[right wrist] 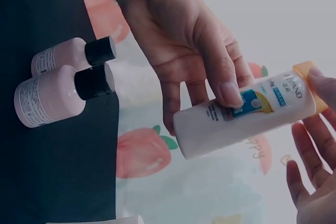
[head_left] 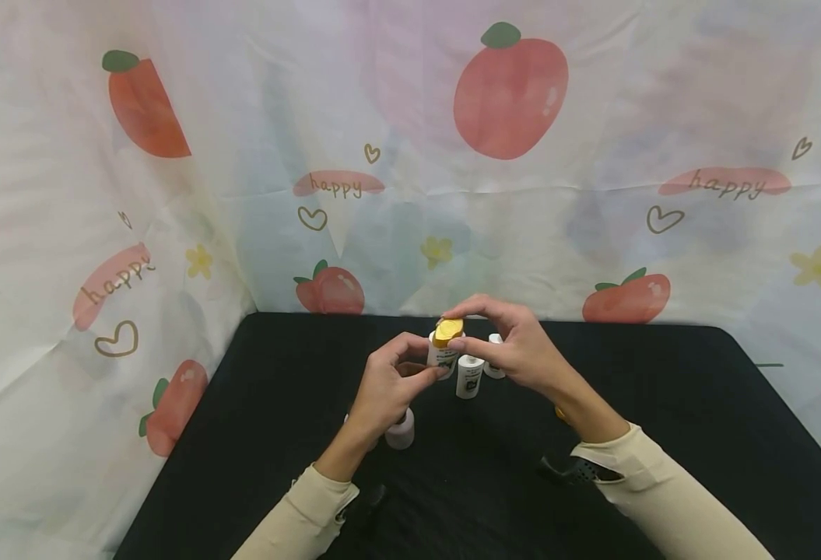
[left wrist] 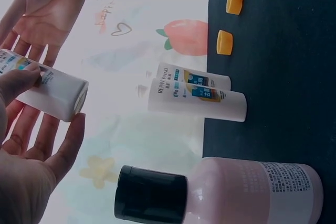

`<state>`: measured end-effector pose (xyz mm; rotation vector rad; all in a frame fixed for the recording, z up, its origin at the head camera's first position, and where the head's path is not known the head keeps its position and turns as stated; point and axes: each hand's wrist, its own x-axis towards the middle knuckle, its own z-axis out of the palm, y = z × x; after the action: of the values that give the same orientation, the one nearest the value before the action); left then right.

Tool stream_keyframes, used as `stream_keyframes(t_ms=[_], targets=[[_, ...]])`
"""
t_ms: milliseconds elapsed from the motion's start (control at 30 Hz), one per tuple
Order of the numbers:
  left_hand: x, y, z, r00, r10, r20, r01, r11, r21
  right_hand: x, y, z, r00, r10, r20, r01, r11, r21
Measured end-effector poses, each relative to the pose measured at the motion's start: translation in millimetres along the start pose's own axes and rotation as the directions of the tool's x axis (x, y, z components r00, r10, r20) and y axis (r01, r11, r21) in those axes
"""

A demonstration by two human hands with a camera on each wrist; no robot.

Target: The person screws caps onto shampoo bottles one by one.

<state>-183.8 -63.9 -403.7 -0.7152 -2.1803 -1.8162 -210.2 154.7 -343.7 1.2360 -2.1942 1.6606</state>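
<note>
- Labelled white bottle (right wrist: 262,109): up in the air above the black counter (head_left: 669,404), between both hands.
- Left hand (head_left: 387,381): grip curled round the bottle's body, thumb across the printed front, fingers behind.
- Right hand (head_left: 522,344): grip pinching the yellow cap (head_left: 448,332) at the bottle's top, thumb and forefinger on it.
- Two similar white bottles (left wrist: 202,102) upright on the counter, close together, near the raised one.
- Loose yellow caps (left wrist: 224,43), two, on the counter, a gap between them.
- Pink bottles (right wrist: 50,98), two, black-topped, standing close together by the left forearm.
- Pale cloth backdrop (head_left: 403,117) behind: fruit, hearts, flowers, "happy".
</note>
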Motion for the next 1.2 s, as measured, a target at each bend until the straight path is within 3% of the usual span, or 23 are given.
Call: stream_keyframes(t_ms=[533,867,1200], targets=[[-0.2,-1.4,1.5,1.000,0.002,-0.025,-0.002,1.000,0.003,0.6,-1,5,0.997,0.003,-0.077,-0.008,0.998,-0.065],[0.1,-2.7,2.7,0.999,0.021,-0.038,-0.020,1.000,0.007,3.9,-30,11,0.993,0.022,-0.115,-0.033,0.995,-0.092],[0.4,-1.3,4.4,0.998,0.023,-0.052,-0.022,1.000,0.020,3.5,-31,11,0.988,0.058,-0.146,-0.075,0.991,-0.111]])
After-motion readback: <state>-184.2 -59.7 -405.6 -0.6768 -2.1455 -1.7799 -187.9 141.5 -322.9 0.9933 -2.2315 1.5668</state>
